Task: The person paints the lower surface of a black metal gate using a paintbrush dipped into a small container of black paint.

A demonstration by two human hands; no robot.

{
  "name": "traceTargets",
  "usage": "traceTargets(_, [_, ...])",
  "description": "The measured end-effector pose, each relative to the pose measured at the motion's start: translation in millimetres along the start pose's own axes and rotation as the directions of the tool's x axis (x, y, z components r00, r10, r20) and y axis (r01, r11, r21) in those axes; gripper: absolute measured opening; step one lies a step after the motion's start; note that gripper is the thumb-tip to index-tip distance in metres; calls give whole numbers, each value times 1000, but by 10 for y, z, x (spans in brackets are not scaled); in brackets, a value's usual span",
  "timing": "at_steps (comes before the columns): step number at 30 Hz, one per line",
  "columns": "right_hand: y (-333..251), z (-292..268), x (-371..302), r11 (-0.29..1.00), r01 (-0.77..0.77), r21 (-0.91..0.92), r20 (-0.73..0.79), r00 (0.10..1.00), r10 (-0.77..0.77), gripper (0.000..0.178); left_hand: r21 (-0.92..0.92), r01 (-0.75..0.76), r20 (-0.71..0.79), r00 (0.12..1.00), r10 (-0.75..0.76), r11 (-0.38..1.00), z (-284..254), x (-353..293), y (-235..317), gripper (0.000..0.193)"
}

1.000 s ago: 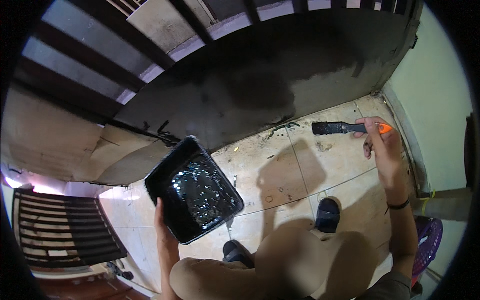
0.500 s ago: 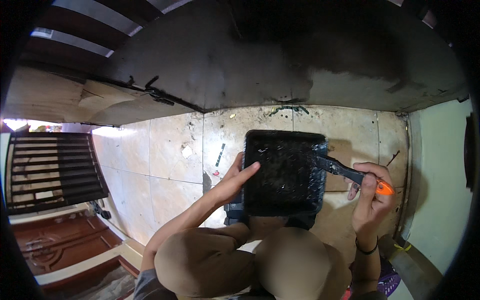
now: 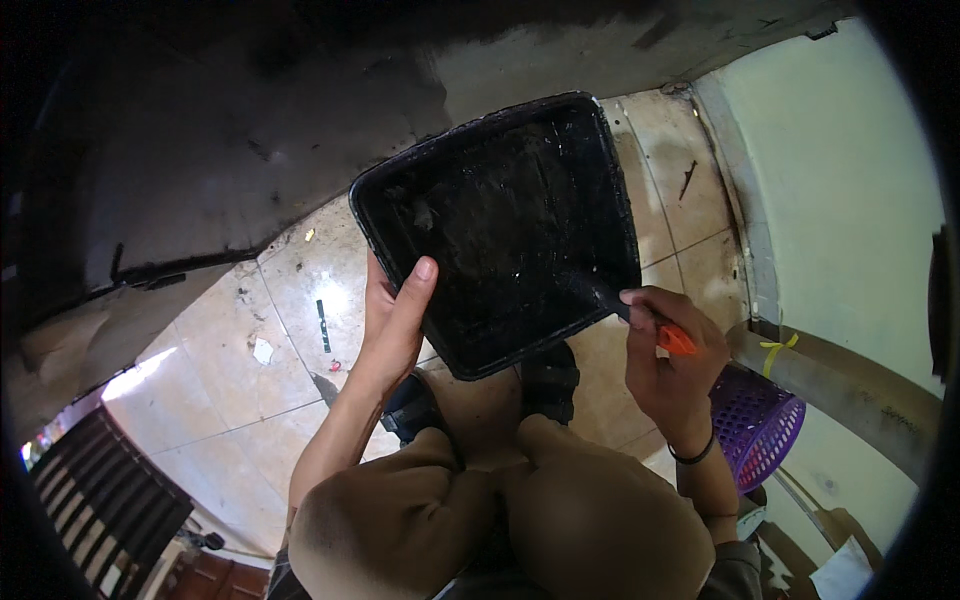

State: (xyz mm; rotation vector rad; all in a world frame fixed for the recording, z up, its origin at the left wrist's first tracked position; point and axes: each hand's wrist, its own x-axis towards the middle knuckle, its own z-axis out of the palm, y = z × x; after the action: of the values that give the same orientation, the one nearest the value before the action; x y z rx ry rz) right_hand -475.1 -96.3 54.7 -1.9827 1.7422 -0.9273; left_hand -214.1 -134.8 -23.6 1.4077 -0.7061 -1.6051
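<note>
- right hand closed round the handle of a paintbrush, fingers curled and thumb wrapped, orange handle end sticking out at the palm side
- paintbrush points into the paint tray, crossing its edge near the lower right corner; bristles hard to make out, dark on dark
- left hand partly closed on the paint tray's left side, thumb over the rim onto the inner face, other fingers mostly hidden outside and below
- paint tray black, squarish, raised lip, turned askew, held up in front of the knees; inside smeared dark with a few glossy spots
- black wristband round the right wrist
- dark sandals on the feet, just below the paint tray's lower edge in view, partly covered by it
- beige floor tiles under everything, stained; dark strip and white scrap lie left of the left hand
- large panel across the top, mostly blackish, greyer patch behind the paint tray's upper edge
- purple perforated basket right of the right forearm, near a grey pipe with a yellow tie
- pale green wall at far right
- dark slatted rack at lower left, well apart from both hands
</note>
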Motion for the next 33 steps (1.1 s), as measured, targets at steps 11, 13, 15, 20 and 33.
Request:
traceTargets(11, [-444,386,0,939,-39,341,163,986,-19,15,39,-232,9,973,231,972,-145,-114,160,76])
traceTargets(13, [-421,452,4,947,-14,322,147,988,-36,15,25,-288,-1,958,288,957,-119,-136,200,71])
traceTargets(15, [-380,516,-74,884,-96,457,77,995,68,16,89,-304,-35,951,308,949,-176,-174,194,72])
traceTargets(20, [-279,458,56,963,-11,270,94,995,-15,13,121,-312,-113,939,325,943,-251,-236,148,76])
traceTargets(33, [30,459,-48,924,-188,332,-91,969,230,11,77,-272,-163,946,281,959,-225,-245,63,73])
